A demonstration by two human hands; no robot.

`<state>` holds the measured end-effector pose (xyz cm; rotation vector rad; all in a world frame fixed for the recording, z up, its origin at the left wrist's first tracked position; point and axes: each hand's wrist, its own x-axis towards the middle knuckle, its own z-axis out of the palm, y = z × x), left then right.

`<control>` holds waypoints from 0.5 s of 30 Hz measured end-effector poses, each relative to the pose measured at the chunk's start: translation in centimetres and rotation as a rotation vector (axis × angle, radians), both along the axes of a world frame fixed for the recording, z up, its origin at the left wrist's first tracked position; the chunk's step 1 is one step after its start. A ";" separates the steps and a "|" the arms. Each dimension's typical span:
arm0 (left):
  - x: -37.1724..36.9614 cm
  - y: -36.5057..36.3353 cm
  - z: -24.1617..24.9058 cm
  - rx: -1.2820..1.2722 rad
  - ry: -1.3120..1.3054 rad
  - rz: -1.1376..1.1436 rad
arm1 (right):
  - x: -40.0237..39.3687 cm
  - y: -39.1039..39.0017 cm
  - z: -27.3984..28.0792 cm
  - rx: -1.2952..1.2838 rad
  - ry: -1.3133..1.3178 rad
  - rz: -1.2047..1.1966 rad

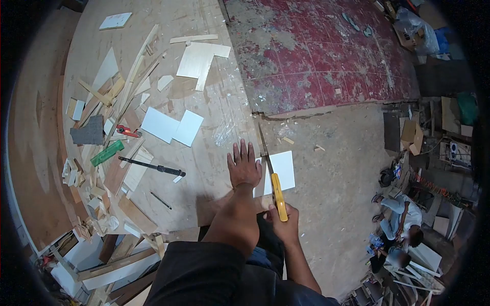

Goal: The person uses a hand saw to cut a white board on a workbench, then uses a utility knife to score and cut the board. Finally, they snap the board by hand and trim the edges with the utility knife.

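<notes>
Large wooden tabletop [214, 168], seen from above, edge running down toward the person.

Left hand [244, 167] lies flat, fingers spread, palm down on the tabletop just beside the white board [283, 171]. Grip open, holding nothing; by the look of it, the hand presses down to steady the work against the saw's stroke. Whether the palm's edge touches the board itself, cannot tell.

Right hand [283, 222] closed round the yellow handle of a handsaw [273, 176]. Blade runs away from the person, along the white board's left edge, right next to the left thumb. The board hangs over the tabletop's edge above the concrete floor [332, 168], likely so the blade has free room below.

Elsewhere on the tabletop, well apart from the hands: two white square panels [173, 126] overlapping, a black rod [153, 167], a green strip [107, 153], a red small tool [126, 131], a grey pad [88, 131], and heaped wood offcuts [102, 168] along the left side.

Another person [403, 219] sits on the floor at lower right, among clutter.
</notes>
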<state>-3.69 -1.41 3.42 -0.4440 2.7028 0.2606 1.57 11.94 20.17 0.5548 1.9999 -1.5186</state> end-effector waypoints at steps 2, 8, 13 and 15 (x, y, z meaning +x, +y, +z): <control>-0.2 0.0 0.5 -0.013 -0.027 -0.003 | -0.9 0.0 0.5 0.043 0.061 0.057; -0.1 0.1 0.6 -0.025 -0.037 0.001 | 0.2 1.8 2.5 0.140 0.112 0.200; 0.1 -0.1 0.0 0.022 0.031 0.018 | 0.9 1.7 8.1 0.217 0.016 0.197; -0.1 -0.2 0.5 0.027 0.000 0.010 | 1.6 2.0 8.0 0.290 0.095 0.080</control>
